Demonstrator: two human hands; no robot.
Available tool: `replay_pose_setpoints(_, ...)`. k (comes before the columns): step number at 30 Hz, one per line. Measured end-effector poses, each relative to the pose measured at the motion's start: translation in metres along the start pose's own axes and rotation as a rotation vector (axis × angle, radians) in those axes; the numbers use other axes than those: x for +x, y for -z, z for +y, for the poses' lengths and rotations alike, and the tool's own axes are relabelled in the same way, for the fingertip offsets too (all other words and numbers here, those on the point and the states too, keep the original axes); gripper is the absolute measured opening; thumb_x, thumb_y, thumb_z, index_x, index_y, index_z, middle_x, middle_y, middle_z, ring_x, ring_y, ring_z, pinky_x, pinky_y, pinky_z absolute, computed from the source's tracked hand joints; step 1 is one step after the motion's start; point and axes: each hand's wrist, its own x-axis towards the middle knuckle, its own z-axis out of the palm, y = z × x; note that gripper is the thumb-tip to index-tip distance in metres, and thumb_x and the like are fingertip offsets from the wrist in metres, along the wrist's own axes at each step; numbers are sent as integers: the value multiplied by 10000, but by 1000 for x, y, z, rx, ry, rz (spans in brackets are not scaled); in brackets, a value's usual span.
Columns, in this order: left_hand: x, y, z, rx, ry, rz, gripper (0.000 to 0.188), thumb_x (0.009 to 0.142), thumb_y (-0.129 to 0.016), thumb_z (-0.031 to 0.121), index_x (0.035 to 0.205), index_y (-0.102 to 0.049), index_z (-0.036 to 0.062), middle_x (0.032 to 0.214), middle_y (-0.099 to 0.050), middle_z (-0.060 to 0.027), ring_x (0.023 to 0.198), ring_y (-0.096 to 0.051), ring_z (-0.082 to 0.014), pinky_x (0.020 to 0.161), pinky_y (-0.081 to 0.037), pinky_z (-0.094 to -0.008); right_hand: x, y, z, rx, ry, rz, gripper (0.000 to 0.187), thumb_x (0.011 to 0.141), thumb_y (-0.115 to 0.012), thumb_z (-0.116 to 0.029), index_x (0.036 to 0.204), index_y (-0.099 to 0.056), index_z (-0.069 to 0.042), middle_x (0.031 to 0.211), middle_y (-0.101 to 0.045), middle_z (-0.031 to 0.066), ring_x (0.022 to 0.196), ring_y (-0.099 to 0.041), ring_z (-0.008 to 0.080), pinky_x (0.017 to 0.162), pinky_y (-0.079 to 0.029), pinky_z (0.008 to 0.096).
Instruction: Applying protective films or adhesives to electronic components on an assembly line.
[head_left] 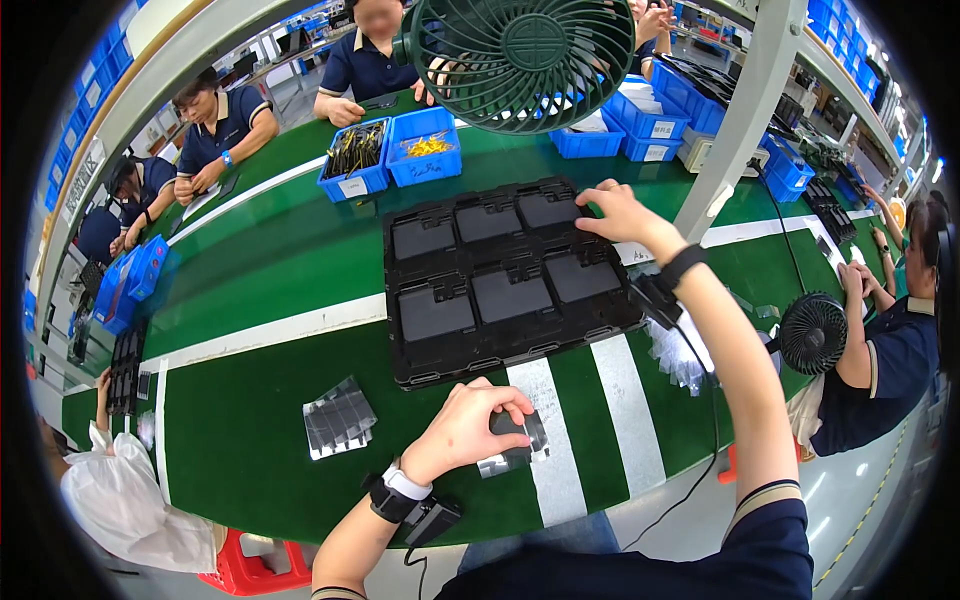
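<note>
Tray (450, 356) is black, six-celled; corner reached by right hand (622, 213), fingers parted. Films (508, 461) are part-covered by left hand (468, 424); grip unclear.

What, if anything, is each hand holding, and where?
Left hand: thumb and fingers on a dark flat piece, upper part. Right hand: fingertips at the black tray, upper-right compartment. Whether either grips cannot be told.

Bright, fairly even indoor light fills the view, with small lamp glints near the right rim. The green bench (260, 265) carries a soft sheen, the clear film pieces (340, 418) catch white glare, and pale reflections streak the floor (822, 520). Nearby edges look sharp; a coworker's face (379, 18) is blurred. Fisheye distortion bows the metal frame (112, 112), and black vignetting swallows the corners.
</note>
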Motion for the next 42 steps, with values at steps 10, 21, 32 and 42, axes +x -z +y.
replay_pose_setpoints(10,-2,-4,10,51,-24,-28,308,650,-820,133,919,-674,101,800,-688,24,783,-605,-165,734,-475,-300,38,-34,1,27,-132,106,564,708,-777,-384,1160,-541,-144,1313,-409,180,1210,-414,400,949,-410,503)
replay_pose_setpoints(21,-1,12,16,17,-138,690,362,687,-759,27,1013,-601,40,1011,-594,-81,741,-527,-129,675,-434,-260,-100,-3,-120,427,485,154,214,750,-703,-172,873,-603,-29,779,-632,146,731,-631,328,632,-495,396)
replay_pose_setpoints(32,6,6,7,-77,-6,571,182,756,-705,-6,928,-661,31,872,-680,-48,740,-643,-116,664,-461,-239,-152,-43,-131,738,387,257,209,762,-733,-81,941,-636,-33,815,-645,75,718,-626,193,667,-507,304)
replay_pose_setpoints(42,6,6,14,-22,-6,610,131,756,-713,5,880,-685,37,798,-669,-53,719,-633,-140,631,-461,-248,-153,-45,-133,742,378,336,134,742,-753,-86,839,-673,-40,748,-670,56,698,-633,175,642,-499,284)
